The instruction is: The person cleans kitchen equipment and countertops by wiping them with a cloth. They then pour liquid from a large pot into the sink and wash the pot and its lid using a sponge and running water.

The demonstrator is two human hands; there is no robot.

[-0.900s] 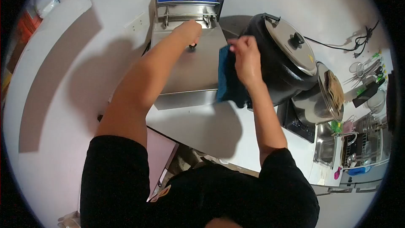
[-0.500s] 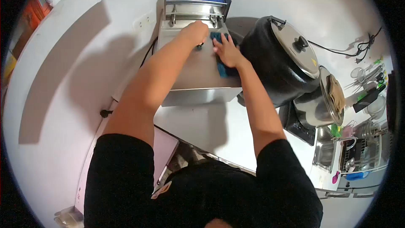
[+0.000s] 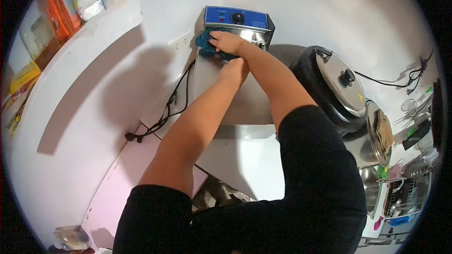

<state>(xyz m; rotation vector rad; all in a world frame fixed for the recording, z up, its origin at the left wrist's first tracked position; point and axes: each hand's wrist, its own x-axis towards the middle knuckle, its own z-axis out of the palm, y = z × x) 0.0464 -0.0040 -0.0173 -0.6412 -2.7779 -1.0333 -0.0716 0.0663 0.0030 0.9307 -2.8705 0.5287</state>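
Observation:
A stainless-steel deep fryer [image 3: 252,99] with a blue control panel [image 3: 256,19] stands against the wall, a flat metal lid covering its top. My right hand [image 3: 227,42] crosses over my left forearm and presses a dark teal cloth [image 3: 204,42] onto the fryer's back left corner, just below the panel. Part of the cloth bunches past my fingertips. Nearer the middle of the lid, my left hand [image 3: 233,71] is closed in a fist around the lid's handle, which the fist hides.
To the right stand a black soup kettle [image 3: 320,89] with a steel lid and a steel pot [image 3: 360,148]. Black cables [image 3: 169,113] hang at the fryer's left. A curved shelf [image 3: 94,51] holds packets. Utensils and a dish rack [image 3: 407,195] are far right.
My right hand has carried the cloth from the lid's right side across to the back left corner. My left hand stays at the lid handle. The view has shifted.

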